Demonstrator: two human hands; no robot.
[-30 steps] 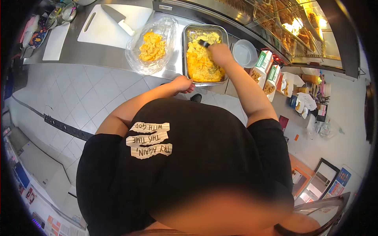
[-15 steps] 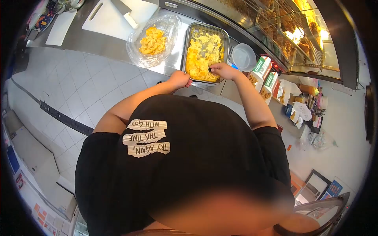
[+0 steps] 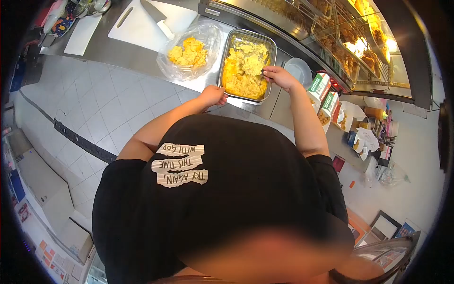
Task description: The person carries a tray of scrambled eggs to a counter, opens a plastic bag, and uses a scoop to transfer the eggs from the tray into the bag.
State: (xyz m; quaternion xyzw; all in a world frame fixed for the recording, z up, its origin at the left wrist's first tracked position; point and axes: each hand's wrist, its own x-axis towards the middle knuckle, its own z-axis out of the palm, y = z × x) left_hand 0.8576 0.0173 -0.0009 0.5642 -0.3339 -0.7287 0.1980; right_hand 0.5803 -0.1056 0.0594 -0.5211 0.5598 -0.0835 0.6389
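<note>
We record a long steel worktop [image 3: 142,59] running across the upper part of the head view, with a glass-fronted display case [image 3: 350,33] of fried food behind it. On the worktop's far left lies a white cutting board [image 3: 142,28] with a knife [image 3: 158,19] on it. Nearer the middle sits a clear plastic bag [image 3: 189,52] holding yellow food, just beside a rectangular metal tray [image 3: 225,61] filled with more of the same yellow food [image 3: 243,75]. A round white lid [image 3: 299,71] lies to the right of the tray. Our left hand [image 3: 213,96] grips the tray's near left corner, fingers curled closed on the rim. Our right hand [image 3: 279,76] is at the tray's right edge, its grip pinching a small dark utensil [image 3: 263,73] whose tip is in the food
</note>
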